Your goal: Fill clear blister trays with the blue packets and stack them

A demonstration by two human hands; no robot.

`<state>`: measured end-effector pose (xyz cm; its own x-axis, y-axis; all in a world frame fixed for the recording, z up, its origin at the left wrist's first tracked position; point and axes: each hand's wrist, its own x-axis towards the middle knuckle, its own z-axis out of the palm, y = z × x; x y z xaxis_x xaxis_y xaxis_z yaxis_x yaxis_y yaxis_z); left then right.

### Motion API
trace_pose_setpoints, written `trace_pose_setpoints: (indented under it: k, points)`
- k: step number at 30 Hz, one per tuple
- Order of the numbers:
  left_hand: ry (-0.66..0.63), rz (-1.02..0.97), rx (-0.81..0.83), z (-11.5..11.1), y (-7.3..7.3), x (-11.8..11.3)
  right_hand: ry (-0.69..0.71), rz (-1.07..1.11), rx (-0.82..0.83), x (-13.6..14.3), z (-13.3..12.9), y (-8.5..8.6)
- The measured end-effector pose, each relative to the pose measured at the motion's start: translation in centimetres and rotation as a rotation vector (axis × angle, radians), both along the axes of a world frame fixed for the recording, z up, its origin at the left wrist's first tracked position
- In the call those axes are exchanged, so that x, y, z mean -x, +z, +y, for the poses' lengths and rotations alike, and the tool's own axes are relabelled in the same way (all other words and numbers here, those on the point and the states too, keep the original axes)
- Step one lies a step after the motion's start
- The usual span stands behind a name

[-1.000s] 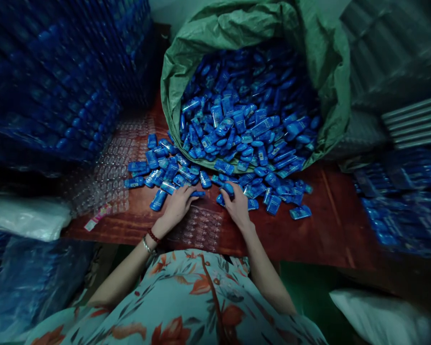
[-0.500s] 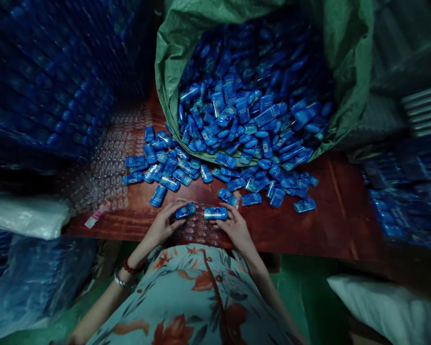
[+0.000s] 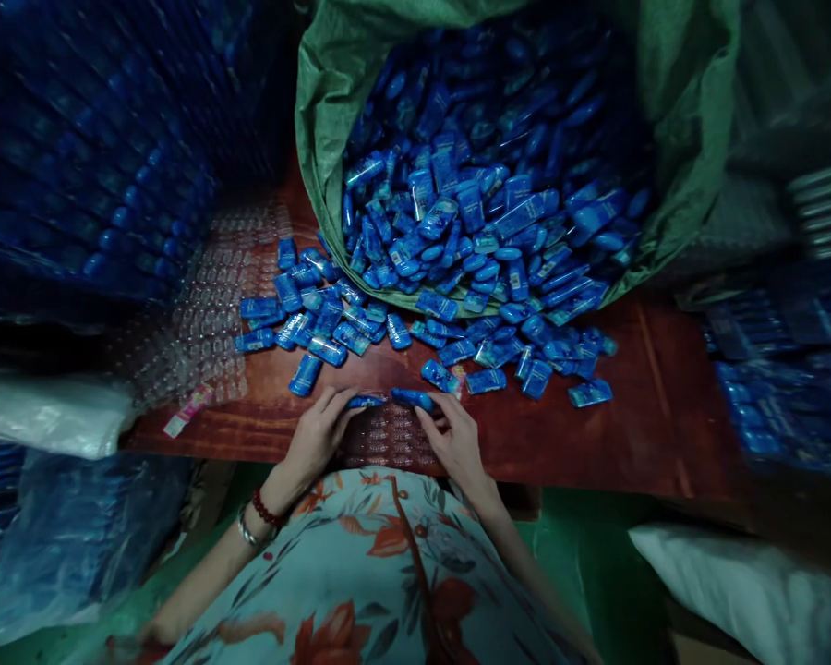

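My left hand (image 3: 317,430) pinches a small blue shrink-wrapped pack (image 3: 367,402) between thumb and fingers. A similar blue wrapped pack (image 3: 411,398) is gripped in my right hand (image 3: 458,438). Both packs are tipped so that a narrow edge shows, their inner ends close together but apart. Below them, at the table's front edge, lies a clear moulded plastic tray (image 3: 388,441) with rows of small hollows. What the packs contain cannot be made out. Loose blue packs (image 3: 329,319) lie scattered just beyond my hands.
A large green sack (image 3: 319,139) full of blue packs lies open on the reddish wooden table (image 3: 655,406). Clear moulded trays (image 3: 214,314) are at the left, beside tall stacks of filled blue trays (image 3: 131,203). More blue stacks (image 3: 768,406) stand at the right.
Both packs have been tilted from showing their broad faces to showing their edges, and moved slightly up and together. More of the clear tray shows beneath.
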<state>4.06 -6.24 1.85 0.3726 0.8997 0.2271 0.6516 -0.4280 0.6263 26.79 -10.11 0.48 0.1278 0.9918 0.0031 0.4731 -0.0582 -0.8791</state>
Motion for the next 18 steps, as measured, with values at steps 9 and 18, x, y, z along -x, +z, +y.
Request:
trace_pose_setpoints:
  k: [9, 18]
  points:
    - [-0.128, 0.372, -0.084, 1.4, -0.1, -1.4, 0.039, -0.063, 0.008, 1.2, 0.7, -0.6]
    - [-0.397, 0.560, 0.043, 2.5, 2.3, -2.3, 0.299, -0.445, 0.026, 1.5, 1.0, 0.6]
